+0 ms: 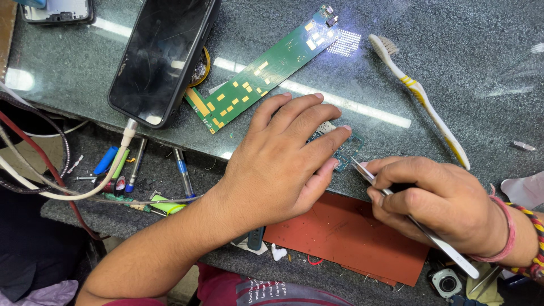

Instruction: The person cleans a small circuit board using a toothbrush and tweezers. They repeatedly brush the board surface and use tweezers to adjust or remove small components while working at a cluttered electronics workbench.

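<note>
While the left hand (281, 160) lies flat and unclenched over a small dark circuit board (344, 148), its fingertips pressing the board onto the grey stone counter (481, 68), the right hand (439, 201) pinches a pair of metal tweezers (396, 207) between thumb and fingers. The tweezer tips sit just beside the left little finger, at the near edge of the small board, which is mostly hidden under the left fingers. Their long axis runs from the near right, under the right wrist, up to the tips pointing far and left. Just near of both hands lies an orange-red mat (345, 238). Farther off, a long green circuit board (266, 71) lies diagonally, its far right end beside a bright patch of light, and its near left end just beside a dark phone (161, 56) with a white cable plugged in. A white and yellow toothbrush (422, 96) lies to the far right, well apart. Pens (136, 164) lie on a lower ledge at left.
</note>
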